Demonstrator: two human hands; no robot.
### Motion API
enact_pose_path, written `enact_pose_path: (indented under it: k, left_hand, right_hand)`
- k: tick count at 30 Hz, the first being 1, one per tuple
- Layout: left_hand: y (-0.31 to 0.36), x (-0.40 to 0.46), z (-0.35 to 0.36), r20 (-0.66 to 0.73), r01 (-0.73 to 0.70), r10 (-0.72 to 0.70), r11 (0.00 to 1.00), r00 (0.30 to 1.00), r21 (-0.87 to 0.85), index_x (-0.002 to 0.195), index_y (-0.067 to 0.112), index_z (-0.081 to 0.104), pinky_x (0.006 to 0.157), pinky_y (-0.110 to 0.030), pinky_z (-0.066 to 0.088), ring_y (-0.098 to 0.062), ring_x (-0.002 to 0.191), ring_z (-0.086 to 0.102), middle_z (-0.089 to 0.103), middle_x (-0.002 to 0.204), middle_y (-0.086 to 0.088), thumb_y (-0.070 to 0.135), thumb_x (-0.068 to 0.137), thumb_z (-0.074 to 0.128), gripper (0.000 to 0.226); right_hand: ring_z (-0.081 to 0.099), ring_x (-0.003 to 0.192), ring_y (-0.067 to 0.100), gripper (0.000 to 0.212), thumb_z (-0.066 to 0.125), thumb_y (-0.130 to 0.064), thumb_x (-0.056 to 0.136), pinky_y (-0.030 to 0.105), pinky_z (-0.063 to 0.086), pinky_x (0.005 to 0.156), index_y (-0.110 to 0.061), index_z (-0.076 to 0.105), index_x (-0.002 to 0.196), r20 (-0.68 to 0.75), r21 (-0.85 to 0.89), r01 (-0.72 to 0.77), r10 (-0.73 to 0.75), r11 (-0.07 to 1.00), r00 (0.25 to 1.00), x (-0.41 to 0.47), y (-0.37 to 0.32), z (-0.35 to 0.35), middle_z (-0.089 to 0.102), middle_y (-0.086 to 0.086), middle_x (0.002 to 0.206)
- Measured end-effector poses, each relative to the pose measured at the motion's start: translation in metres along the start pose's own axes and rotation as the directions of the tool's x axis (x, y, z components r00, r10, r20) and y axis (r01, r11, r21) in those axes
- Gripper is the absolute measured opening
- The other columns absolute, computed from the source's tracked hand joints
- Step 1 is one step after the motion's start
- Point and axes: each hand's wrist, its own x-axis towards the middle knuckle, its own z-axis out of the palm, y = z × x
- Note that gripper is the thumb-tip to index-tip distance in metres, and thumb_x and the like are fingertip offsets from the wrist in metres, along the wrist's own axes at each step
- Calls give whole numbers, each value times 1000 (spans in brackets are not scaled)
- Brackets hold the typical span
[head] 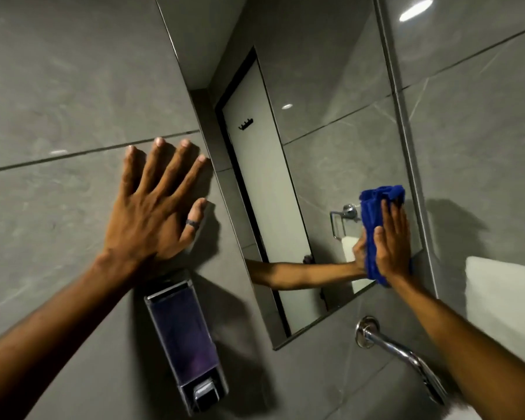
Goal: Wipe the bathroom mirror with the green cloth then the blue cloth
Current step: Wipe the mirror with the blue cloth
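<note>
Rightward — blue cloth (375,204) against mirror (331,86); dispenser (182,338) purplish.

Right hand (391,241) hides part of blue cloth (376,201); mirror (315,86) cropped above.

A tiled wall (58,86) carries the mirror (331,101); a soap dispenser (184,338) hangs lower left of it; a chrome tap (400,350) juts out below. The left hand (155,207) lies flat on the tiles above the dispenser; the right hand (391,241) presses a blue cloth (373,213) to the glass; a white shape (497,298) at the right is perhaps a towel.
</note>
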Motion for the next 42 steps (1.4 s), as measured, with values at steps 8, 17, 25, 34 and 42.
enact_pose_path:
  k: [8, 17, 25, 34, 42]
  left_hand:
    - [-2, 1, -4, -20, -10, 10, 1000, 1000, -9, 164, 28, 8, 128, -64, 3, -35, 162, -1, 7, 175, -7, 60, 100, 14, 73]
    - [-1, 1, -12, 24, -1, 2, 999, 1000, -35, 164, 29, 10, 129, -60, 2, -33, 162, 2, 8, 175, -5, 56, 100, 21, 71]
    - [-35, 48, -31, 0, 135, -135, 986, 991, -95, 163, 26, 16, 130, -54, -5, -31, 160, 0, 10, 173, -8, 55, 98, 15, 71]
    - [-37, 75, -30, -84, 142, -146, 989, 986, -47, 164, 26, 11, 129, -62, -2, -33, 161, -6, 4, 174, -8, 55, 99, 14, 71]
    - [-38, 76, -24, -143, 141, -140, 990, 980, -3, 164, 27, 11, 128, -63, 2, -34, 161, 0, 9, 174, -9, 54, 101, 15, 69]
  right_hand:
    - [8, 155, 27, 82, -2, -71, 92, 54, 10, 125, -24, 15, 158, -130, 38, -141, 145, 989, 981, 20, 12, -1, 12, 8, 167]
    - [4, 157, 26, 58, 15, -47, 104, 51, 7, 126, -30, 11, 159, 119, -62, 436, -427, 898, 897, -98, -208, 75, 10, 2, 168]
    - [2, 157, 22, 57, 19, -43, 104, 48, 4, 127, -33, 6, 158, 101, -71, 551, -543, 832, 834, 11, -276, 58, 11, 1, 168]
    - [4, 154, 15, 58, 16, -40, 102, 41, 5, 127, -26, 15, 157, -32, -20, 194, -195, 981, 980, 141, -144, 2, 15, 4, 167]
    - [9, 156, 26, 59, 18, -35, 102, 45, 7, 127, -19, 18, 159, -166, -26, -71, 66, 997, 984, 181, -86, -23, 13, 8, 168]
